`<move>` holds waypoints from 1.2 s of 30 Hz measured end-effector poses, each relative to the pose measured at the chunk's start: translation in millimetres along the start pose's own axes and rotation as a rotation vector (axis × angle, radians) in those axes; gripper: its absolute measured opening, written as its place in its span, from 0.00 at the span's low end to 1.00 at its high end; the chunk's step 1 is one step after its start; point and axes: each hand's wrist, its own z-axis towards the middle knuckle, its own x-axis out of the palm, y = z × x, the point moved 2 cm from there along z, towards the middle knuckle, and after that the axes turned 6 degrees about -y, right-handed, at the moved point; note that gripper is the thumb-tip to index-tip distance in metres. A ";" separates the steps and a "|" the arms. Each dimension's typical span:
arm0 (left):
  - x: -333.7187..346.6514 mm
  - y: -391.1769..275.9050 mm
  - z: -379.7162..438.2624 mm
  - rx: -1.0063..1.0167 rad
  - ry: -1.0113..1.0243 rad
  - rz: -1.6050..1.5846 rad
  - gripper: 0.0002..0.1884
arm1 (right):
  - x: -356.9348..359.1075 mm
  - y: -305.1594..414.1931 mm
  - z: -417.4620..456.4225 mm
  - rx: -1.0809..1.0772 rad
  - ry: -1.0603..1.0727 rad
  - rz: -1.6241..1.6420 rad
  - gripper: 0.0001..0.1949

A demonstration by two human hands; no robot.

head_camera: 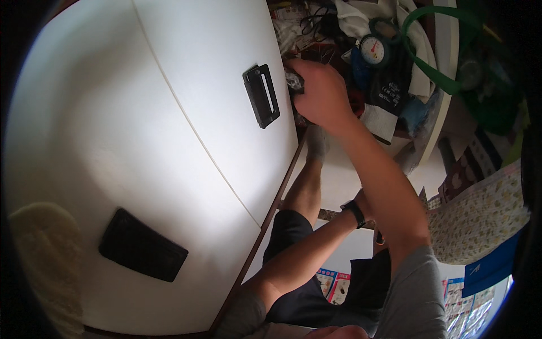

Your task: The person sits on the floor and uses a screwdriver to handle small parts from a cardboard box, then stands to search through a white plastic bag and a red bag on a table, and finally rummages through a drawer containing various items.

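My right hand (319, 95) reaches into a cluttered open compartment beside a white panel (203, 63). Its thumb and fingers are closed around a dark item in clear plastic wrap (294, 81), partly covered by the hand and the panel's edge. My left hand (367, 206) is mostly hidden behind my right forearm; a dark watch (355, 213) is on that wrist. Just below it shows a small black and orange object (380, 239); I cannot tell whether the hand holds it. Near my right hand lie a black work glove with a pale cuff (383, 95) and a round dial scale (373, 49).
On the panel are a black slotted bracket (263, 96) and a flat black object (143, 245). A pale fluffy item (46, 262) lies at left. A green strap (427, 70) arches over the compartment's pale rim (440, 101). Patterned cloth (478, 224) hangs at right; my foot (315, 144) is below.
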 end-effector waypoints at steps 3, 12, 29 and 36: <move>7.3 15.3 1.2 -0.019 -0.002 -0.113 0.24 | -1.5 -4.2 -11.0 -0.003 0.006 0.024 0.25; 4.3 12.0 0.6 0.133 -0.020 0.366 0.29 | 1.6 -21.0 -10.2 0.067 0.498 0.102 0.29; 4.7 78.1 -16.1 -0.208 0.010 -0.524 0.28 | -0.6 -15.0 -40.9 -0.086 0.393 -0.105 0.35; -2.9 59.7 -19.8 -0.108 0.059 -0.124 0.29 | 1.0 -18.5 -42.9 -0.069 0.355 -0.136 0.30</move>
